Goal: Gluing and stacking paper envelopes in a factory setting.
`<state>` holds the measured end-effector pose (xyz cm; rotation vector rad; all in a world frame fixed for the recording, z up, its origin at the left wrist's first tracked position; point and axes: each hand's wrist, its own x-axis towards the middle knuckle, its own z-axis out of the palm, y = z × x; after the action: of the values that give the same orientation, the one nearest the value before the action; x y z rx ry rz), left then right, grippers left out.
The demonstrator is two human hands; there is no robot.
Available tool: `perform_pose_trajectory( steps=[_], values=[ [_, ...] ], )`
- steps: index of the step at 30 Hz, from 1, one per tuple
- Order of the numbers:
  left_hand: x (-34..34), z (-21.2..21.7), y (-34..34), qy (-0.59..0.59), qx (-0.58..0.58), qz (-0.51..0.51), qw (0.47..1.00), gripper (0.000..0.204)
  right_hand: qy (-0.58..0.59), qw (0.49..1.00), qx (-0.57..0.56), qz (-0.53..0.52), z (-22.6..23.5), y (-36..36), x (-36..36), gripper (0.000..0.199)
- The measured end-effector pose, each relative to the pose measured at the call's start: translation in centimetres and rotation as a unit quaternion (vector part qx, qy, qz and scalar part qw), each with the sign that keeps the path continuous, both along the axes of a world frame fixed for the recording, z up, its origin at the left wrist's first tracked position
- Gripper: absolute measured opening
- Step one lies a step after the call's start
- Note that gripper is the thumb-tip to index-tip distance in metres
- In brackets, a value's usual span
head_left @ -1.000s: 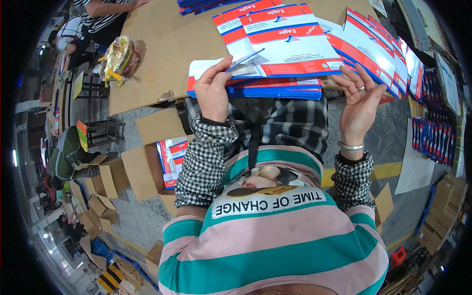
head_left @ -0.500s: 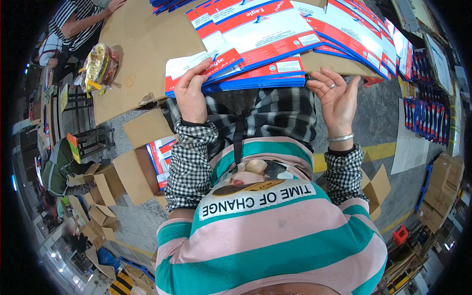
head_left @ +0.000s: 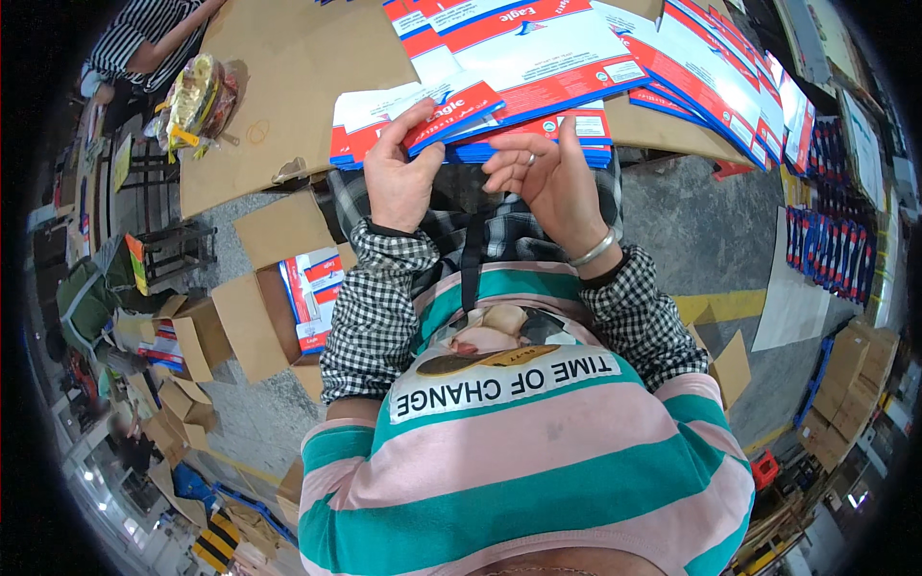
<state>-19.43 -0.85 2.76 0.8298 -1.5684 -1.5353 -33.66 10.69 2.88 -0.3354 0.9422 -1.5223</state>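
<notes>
Grey concrete floor [head_left: 701,230], yellow floor line [head_left: 715,305], brown cardboard-covered table [head_left: 288,86]

Red-white-blue flat packs [head_left: 538,58] fanned across brown table [head_left: 288,86]

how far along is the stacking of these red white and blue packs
Done: rows of packs lie overlapped across the cardboard-covered table. In hand: the left hand grips a small stack at the table edge, with the right hand beside it. Left: more packs wait in the open carton on the floor.

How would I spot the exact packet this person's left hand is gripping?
Find the brown cardboard tabletop covered with flat red, white and blue packets. At its near edge, the left hand pinches one packet. Unlike the neat stack beside it, it sits fanned out leftward on top.
</notes>
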Motion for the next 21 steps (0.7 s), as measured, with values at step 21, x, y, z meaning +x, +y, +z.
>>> perform_pose_trajectory(
  steps=[21],
  values=[
    [0.33, 0.31, 0.02, -0.011, -0.007, -0.013, 1.0, 0.039, 0.219, 0.974, 0.033, 0.04, -0.31, -1.17, 0.53, 0.071]
  ],
)
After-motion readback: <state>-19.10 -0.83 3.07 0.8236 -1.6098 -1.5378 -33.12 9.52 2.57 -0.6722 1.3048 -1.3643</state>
